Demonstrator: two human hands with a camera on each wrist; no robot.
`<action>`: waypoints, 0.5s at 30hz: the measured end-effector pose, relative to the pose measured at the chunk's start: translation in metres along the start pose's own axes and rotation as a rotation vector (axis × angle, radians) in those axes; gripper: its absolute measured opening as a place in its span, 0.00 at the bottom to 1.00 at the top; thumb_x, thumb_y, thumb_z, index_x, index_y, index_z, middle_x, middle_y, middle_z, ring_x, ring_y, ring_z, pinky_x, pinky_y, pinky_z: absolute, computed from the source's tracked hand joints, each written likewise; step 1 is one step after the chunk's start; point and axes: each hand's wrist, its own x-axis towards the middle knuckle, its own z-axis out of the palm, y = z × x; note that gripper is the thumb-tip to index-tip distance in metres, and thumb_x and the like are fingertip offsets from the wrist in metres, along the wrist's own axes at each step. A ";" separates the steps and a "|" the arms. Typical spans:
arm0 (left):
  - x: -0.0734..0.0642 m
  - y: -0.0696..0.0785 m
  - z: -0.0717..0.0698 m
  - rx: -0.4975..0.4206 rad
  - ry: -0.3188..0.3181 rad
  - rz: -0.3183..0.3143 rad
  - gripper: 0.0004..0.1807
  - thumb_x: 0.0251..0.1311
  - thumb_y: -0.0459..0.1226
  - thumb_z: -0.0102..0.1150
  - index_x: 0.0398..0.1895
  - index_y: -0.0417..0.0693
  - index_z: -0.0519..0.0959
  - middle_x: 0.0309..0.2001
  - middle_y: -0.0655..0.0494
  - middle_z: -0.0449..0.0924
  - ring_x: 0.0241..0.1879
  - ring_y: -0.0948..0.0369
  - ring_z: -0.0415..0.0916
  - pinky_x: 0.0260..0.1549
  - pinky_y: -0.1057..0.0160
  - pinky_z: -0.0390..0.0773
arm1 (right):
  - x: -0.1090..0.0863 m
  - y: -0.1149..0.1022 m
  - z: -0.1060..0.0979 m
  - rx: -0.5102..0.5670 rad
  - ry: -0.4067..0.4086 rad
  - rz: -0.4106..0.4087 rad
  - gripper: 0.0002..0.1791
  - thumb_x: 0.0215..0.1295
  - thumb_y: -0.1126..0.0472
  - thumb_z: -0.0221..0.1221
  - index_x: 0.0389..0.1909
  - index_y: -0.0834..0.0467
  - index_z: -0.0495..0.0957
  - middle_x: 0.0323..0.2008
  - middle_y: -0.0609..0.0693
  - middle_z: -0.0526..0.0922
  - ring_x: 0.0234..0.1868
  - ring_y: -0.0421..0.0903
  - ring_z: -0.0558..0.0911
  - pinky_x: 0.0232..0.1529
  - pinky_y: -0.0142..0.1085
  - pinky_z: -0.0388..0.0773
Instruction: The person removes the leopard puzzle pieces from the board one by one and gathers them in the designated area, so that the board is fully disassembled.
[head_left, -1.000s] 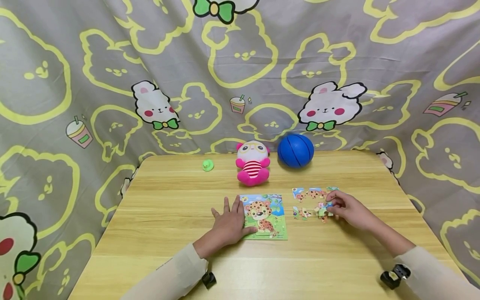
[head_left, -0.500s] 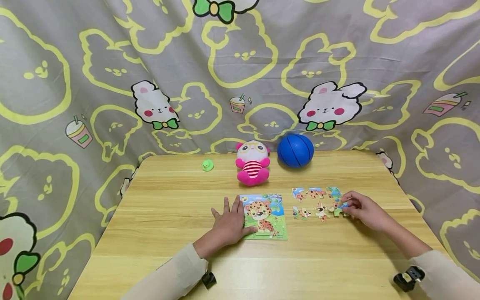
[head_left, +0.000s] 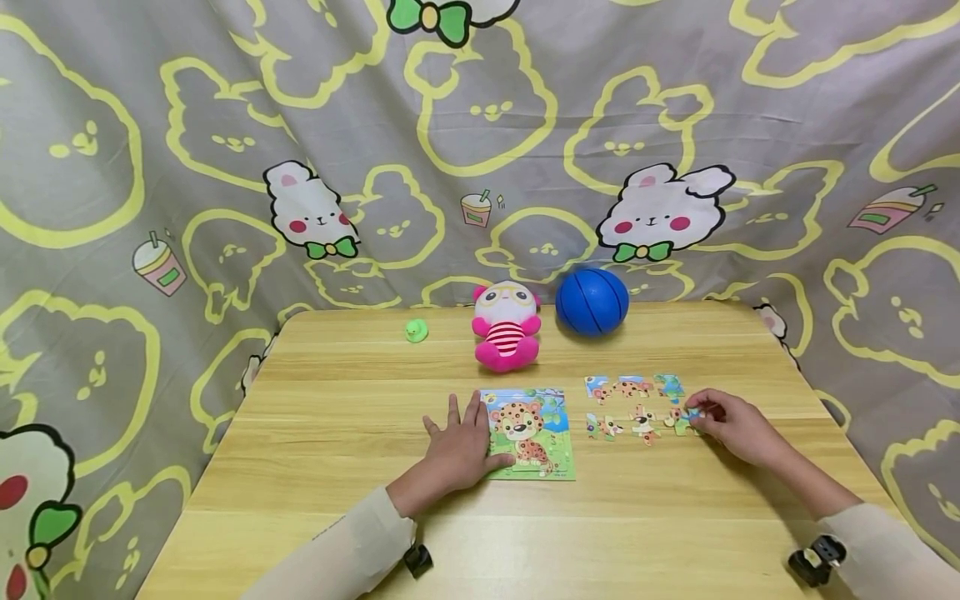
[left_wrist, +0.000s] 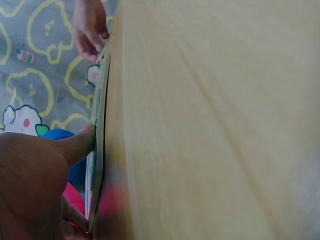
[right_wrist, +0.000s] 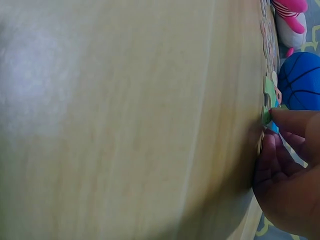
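My left hand (head_left: 459,450) lies with spread fingers on the left edge of a square puzzle board (head_left: 531,433) printed with a spotted cub. In the left wrist view its thumb (left_wrist: 80,145) presses on the board's edge. To the right, my right hand (head_left: 733,427) pinches a blue-and-green puzzle piece (head_left: 684,423) between thumb and fingers, low at the table. Part of that piece is hidden by the fingers; the right wrist view shows its green part (right_wrist: 269,89). Loose pieces lie beside it in two rows, an upper row (head_left: 628,388) and a lower row (head_left: 604,427).
On the wooden table (head_left: 360,383), a pink-and-white plush panda (head_left: 506,327) sits behind the board. A blue ball (head_left: 592,302) is to its right, a small green duck toy (head_left: 416,331) to its left. A patterned curtain (head_left: 420,125) hangs behind the table.
My right hand has moved right with the pinched piece, from over the lower row to its right end, uncovering the pieces there. My left hand and the board have stayed still.
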 end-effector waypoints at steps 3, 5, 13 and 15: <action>0.000 0.000 0.001 0.000 0.000 -0.001 0.60 0.61 0.73 0.52 0.82 0.38 0.54 0.83 0.43 0.43 0.79 0.31 0.38 0.58 0.14 0.49 | 0.000 0.001 0.000 -0.017 -0.002 -0.014 0.09 0.70 0.66 0.65 0.48 0.63 0.80 0.34 0.49 0.79 0.32 0.38 0.71 0.30 0.33 0.69; 0.000 0.000 0.001 0.000 -0.002 -0.002 0.60 0.61 0.73 0.52 0.82 0.38 0.53 0.84 0.44 0.43 0.79 0.31 0.38 0.58 0.14 0.49 | 0.000 0.002 0.000 -0.020 0.000 -0.018 0.10 0.69 0.66 0.65 0.48 0.63 0.81 0.34 0.49 0.79 0.32 0.38 0.71 0.31 0.33 0.69; 0.001 -0.001 0.002 0.001 0.001 -0.006 0.60 0.61 0.73 0.52 0.82 0.39 0.54 0.84 0.44 0.43 0.79 0.32 0.38 0.59 0.14 0.49 | -0.002 0.004 0.000 -0.022 -0.010 -0.013 0.12 0.70 0.65 0.65 0.50 0.65 0.80 0.37 0.51 0.79 0.33 0.38 0.71 0.32 0.32 0.70; 0.002 -0.001 0.002 0.002 -0.002 -0.009 0.60 0.61 0.73 0.52 0.82 0.39 0.53 0.84 0.44 0.43 0.79 0.32 0.38 0.59 0.15 0.49 | -0.002 0.004 0.000 -0.021 -0.008 -0.014 0.12 0.70 0.64 0.66 0.51 0.65 0.80 0.37 0.51 0.79 0.34 0.38 0.71 0.33 0.32 0.70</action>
